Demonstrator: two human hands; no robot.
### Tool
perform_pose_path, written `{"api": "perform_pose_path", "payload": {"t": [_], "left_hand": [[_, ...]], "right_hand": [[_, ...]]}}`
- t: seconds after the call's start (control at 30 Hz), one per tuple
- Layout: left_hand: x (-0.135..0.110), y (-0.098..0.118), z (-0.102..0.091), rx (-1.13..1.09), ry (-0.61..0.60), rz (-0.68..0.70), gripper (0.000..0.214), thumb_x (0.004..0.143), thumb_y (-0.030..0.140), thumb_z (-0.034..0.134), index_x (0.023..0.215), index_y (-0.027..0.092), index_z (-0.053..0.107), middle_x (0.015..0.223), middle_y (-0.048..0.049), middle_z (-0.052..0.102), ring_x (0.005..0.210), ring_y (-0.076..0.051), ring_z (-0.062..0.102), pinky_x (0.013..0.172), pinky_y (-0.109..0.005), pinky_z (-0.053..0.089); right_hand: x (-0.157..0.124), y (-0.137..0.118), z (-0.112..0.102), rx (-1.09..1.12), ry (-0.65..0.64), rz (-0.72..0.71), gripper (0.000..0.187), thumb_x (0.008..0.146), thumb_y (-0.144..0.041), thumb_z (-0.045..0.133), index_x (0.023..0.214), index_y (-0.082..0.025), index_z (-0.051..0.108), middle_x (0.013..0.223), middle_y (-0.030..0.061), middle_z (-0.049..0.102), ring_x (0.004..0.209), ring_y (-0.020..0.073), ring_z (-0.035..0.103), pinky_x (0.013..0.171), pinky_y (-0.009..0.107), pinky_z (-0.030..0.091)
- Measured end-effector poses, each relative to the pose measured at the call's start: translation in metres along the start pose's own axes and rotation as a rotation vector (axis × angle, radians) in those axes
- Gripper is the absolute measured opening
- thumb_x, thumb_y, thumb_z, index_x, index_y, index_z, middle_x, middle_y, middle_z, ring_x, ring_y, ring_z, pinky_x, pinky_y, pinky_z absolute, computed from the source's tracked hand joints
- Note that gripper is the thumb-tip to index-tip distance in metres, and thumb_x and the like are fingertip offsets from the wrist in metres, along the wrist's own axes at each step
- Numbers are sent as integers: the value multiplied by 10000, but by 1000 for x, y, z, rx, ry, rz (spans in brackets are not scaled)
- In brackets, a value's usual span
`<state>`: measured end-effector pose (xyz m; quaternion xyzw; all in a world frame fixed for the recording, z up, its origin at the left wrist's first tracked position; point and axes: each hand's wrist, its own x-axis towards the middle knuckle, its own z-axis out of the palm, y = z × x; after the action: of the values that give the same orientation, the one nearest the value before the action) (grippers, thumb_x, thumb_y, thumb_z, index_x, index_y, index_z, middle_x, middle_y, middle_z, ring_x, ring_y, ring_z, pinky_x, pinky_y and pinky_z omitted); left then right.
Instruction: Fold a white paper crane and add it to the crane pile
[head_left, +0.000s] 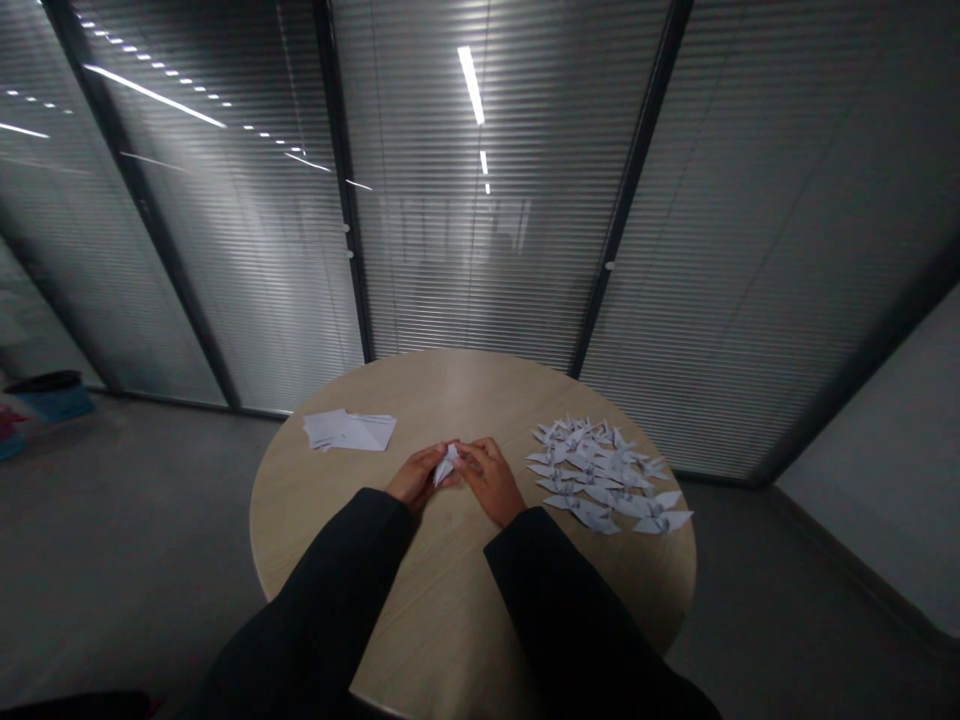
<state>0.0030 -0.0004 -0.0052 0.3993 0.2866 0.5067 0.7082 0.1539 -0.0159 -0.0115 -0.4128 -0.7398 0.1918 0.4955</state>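
Observation:
A small piece of folded white paper [445,466] is held between my two hands above the middle of the round table. My left hand [417,476] grips it from the left, with fingers curled around and under it. From the right, the fingers of my right hand [487,476] pinch its upper edge. Parts of the paper are hidden behind the fingers, and its exact folded shape is too small to make out. Many folded paper cranes [592,470] lie in loose rows on the table, to the right of my right hand.
On the light wooden table [465,385], a stack of white paper sheets [352,431] lies at the left. Behind the table's far edge stands a glass partition with blinds [480,290]. A blue bin [56,397] is on the floor at the far left.

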Motion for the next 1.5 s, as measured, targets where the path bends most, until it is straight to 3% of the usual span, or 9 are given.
{"api": "perform_pose_path", "payload": {"t": [0.23,0.37,0.57,0.73,0.93,1.2,1.3,1.37,1.5], "left_hand": [[-1,-3,0,146,-83,-40,393,687,376,766,941,86,688,941,-141,695,735,-163,641,579,-229,509],[4,-5,-6,319,-132,25,498,565,442,826,886,83,698,775,-103,708,661,-148,624,549,-214,456],[4,-2,-5,482,-137,29,577,552,592,762,793,71,702,668,-107,700,593,-172,622,552,-261,432],[1,0,-3,516,-185,-6,594,583,614,732,819,69,705,659,-124,705,595,-200,643,565,-285,441],[0,0,-6,500,-205,40,518,636,562,728,811,75,702,798,-173,731,606,-206,672,531,-260,438],[-8,5,1,480,-239,-44,517,647,539,735,845,62,708,796,-179,728,661,-240,695,554,-271,453],[-9,6,3,471,-240,-82,499,632,537,746,788,65,705,777,-175,728,640,-231,691,548,-267,454],[-8,5,3,446,-218,-93,502,609,542,760,756,65,699,767,-174,728,622,-224,686,539,-265,456],[-3,4,0,351,-61,15,488,596,519,777,757,64,701,774,-174,727,640,-229,679,528,-269,457]], "right_hand": [[4,2,-3,-47,109,-20,171,866,-278,537,826,-203,686,847,48,560,775,165,591,680,276,520],[6,1,-6,-82,123,-25,159,852,-247,537,780,-195,668,789,41,594,725,158,586,669,267,496],[6,-6,-6,-71,145,48,145,822,-247,541,736,-185,639,755,29,606,686,148,585,647,256,473],[6,-6,-6,-23,192,97,156,798,-269,543,681,-198,616,716,16,590,640,145,563,620,259,472],[8,3,-4,104,161,147,139,769,-320,571,705,-203,610,734,9,613,668,152,584,645,270,481],[10,6,-7,329,188,286,205,775,-388,542,694,-210,604,604,-25,560,603,141,547,595,250,468],[12,4,-13,424,254,350,192,762,-369,528,665,-210,575,615,-24,542,607,143,549,596,257,480],[13,4,-14,452,280,387,228,783,-396,490,669,-210,556,645,-10,555,623,151,560,593,267,492],[12,6,-8,477,168,403,293,764,-485,556,853,-207,563,731,8,600,685,165,599,599,276,507]]}}
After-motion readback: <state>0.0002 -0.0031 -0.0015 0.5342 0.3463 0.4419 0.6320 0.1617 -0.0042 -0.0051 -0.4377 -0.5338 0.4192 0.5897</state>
